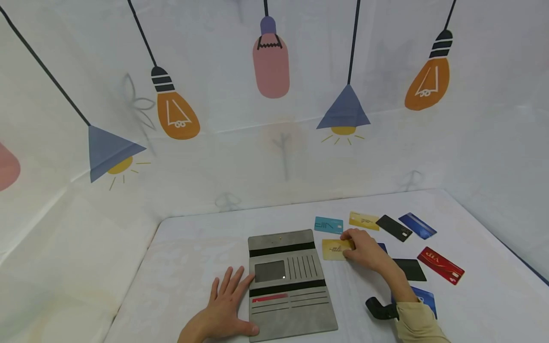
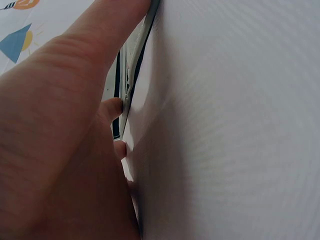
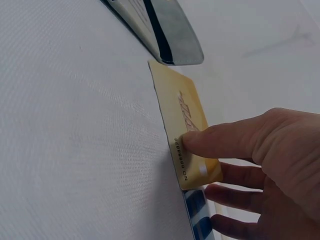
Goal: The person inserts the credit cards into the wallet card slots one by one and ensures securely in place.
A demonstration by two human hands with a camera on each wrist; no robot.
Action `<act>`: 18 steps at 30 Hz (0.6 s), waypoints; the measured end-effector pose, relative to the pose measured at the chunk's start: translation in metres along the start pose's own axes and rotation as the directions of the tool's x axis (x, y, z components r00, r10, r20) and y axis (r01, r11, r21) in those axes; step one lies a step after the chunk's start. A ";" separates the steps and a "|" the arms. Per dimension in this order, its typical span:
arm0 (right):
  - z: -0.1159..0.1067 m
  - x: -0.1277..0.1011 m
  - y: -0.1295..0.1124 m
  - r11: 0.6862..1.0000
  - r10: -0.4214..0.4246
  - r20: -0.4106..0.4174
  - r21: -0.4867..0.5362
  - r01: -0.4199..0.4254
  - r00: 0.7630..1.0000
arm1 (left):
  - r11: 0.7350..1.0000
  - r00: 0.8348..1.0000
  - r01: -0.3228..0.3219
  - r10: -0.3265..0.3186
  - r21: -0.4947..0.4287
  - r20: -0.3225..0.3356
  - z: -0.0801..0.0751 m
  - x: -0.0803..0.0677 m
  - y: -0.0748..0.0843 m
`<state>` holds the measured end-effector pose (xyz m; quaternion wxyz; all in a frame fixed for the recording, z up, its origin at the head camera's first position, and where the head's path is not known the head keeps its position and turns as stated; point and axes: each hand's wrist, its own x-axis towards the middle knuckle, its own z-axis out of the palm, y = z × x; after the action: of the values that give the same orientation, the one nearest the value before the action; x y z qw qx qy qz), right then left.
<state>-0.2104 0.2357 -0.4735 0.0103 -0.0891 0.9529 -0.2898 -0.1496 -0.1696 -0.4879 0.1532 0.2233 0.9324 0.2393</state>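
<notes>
A long grey wallet lies unfolded on the white table, with black bands across it and a red card showing in one slot. My left hand rests with spread fingers along the wallet's left edge, its thumb on the lower corner. To the wallet's right, my right hand pinches the right end of a gold card. Seen from the right wrist, the thumb presses the printed face of the gold card, with fingers at its far edge. A blue-and-white card shows just beyond it.
Around the right hand lie a teal card, another gold card, a black card, a blue card, a red VIP card and a dark card. The right forearm partly covers a lower blue card.
</notes>
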 end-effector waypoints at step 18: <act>-0.004 -0.004 -0.003 0.998 0.020 -0.033 0.066 -0.017 0.999 | 1.000 1.000 0.019 -0.019 0.010 0.014 0.000 0.001 0.000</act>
<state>-0.2066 0.2363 -0.4683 -0.0002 -0.0749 0.9436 -0.3225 -0.1499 -0.1688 -0.4879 0.1609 0.2167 0.9346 0.2316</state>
